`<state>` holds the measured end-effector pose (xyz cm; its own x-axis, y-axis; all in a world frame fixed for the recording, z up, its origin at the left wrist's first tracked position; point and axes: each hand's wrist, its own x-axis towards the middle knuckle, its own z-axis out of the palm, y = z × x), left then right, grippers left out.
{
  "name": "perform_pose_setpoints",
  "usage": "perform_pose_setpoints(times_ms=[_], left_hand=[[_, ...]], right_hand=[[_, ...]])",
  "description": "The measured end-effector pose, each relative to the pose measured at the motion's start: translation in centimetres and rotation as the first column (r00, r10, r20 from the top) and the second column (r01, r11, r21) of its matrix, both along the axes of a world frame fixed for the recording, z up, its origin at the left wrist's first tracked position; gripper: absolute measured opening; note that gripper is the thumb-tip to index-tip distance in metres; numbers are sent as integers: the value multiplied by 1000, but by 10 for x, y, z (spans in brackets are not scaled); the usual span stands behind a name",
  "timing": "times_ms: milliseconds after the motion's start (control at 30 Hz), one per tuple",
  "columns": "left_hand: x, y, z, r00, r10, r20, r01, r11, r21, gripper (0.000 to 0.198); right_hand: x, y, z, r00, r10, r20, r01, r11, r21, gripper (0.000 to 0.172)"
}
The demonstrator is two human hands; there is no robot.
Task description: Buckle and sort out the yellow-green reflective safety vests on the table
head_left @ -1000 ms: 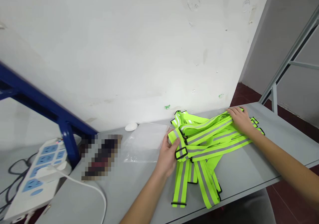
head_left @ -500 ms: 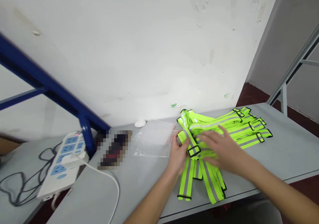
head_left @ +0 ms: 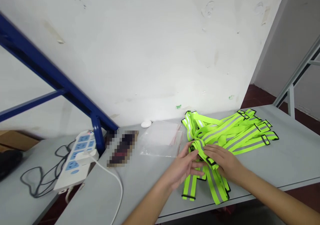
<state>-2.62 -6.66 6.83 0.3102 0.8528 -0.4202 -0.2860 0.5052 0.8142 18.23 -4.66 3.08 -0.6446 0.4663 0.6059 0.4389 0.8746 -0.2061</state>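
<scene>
A neon-yellow reflective strap (head_left: 199,145) with a grey centre stripe and a black buckle is bunched in a folded bundle between my two hands. My left hand (head_left: 182,167) pinches its left end between thumb and forefinger, the other fingers loosely stretched beneath. From the right, my right hand (head_left: 225,160) closes over the bundle near the buckle, its fingertips partly hidden. Behind and to the right spreads a pile of matching straps (head_left: 235,131) with black buckles. More strap ends (head_left: 216,186) hang toward the table's front edge below my hands.
Clear plastic bags (head_left: 160,140) lie left of the pile, by a white rounded object (head_left: 146,124). Further left are a pixelated item (head_left: 122,148), a white power strip (head_left: 77,158) with cables and a blue metal frame (head_left: 75,94). A white wall (head_left: 155,51) rises behind the grey table (head_left: 145,185).
My right hand has come in from above the pile and closed on the folded strap. The bundle has turned and sits slightly lower and to the right. The view has shifted a little left.
</scene>
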Motion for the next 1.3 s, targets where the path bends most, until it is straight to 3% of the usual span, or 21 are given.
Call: perform_pose_setpoints(times_ms=[100, 133, 200, 267, 400, 467, 567, 633, 700, 800, 867, 967, 1033, 1167, 1300], left_hand=[[-11, 9, -4, 951, -182, -252, 238, 948, 213, 75], [-13, 14, -5, 917, -156, -366, 280, 907, 315, 74], [-12, 26, -6, 837, 9, -547, 316, 809, 496, 73], [-4, 37, -6, 761, 134, -635, 372, 712, 596, 77], [21, 51, -4, 741, 49, -670, 515, 599, 613, 72], [30, 57, -3, 769, 7, -640, 504, 610, 612, 72], [35, 71, -3, 844, -31, -536, 406, 690, 599, 68], [36, 84, -1, 913, -119, -390, 348, 726, 593, 66], [38, 98, 2, 941, -286, -182, 338, 753, 565, 74], [50, 116, 9, 902, -416, 116, 302, 800, 519, 91], [62, 125, 14, 866, -458, 201, 293, 790, 539, 100], [79, 133, 19, 784, -603, 148, 423, 693, 583, 108], [86, 133, 22, 756, -649, 85, 503, 660, 558, 97], [86, 125, 26, 813, -579, -64, 549, 725, 417, 47], [65, 119, 28, 863, -505, -15, 492, 835, 246, 29]], right_hand=[[15, -3, -5, 977, -31, -210, -16, 976, -216, 54], [19, -5, -7, 958, -73, -278, -8, 960, -281, 48], [26, -9, -7, 911, -166, -378, 10, 924, -383, 34], [30, -14, -7, 873, -224, -433, 18, 902, -430, 26], [38, -15, -4, 796, -335, -505, 84, 886, -455, 21], [45, -8, 0, 711, -445, -544, 160, 856, -492, 21], [56, 8, 14, 577, -559, -595, 174, 796, -580, 29], [60, 21, 30, 530, -583, -616, 87, 760, -644, 32], [61, 32, 51, 492, -586, -644, -44, 722, -690, 32], [55, 47, 84, 419, -574, -703, -276, 657, -701, 35], [49, 58, 103, 370, -571, -733, -397, 616, -680, 40], [42, 74, 122, 306, -597, -741, -473, 580, -663, 42], [42, 86, 127, 277, -624, -730, -485, 565, -667, 38], [50, 108, 124, 177, -631, -755, -513, 596, -618, 28], [63, 122, 113, 58, -659, -750, -540, 611, -578, 22]])
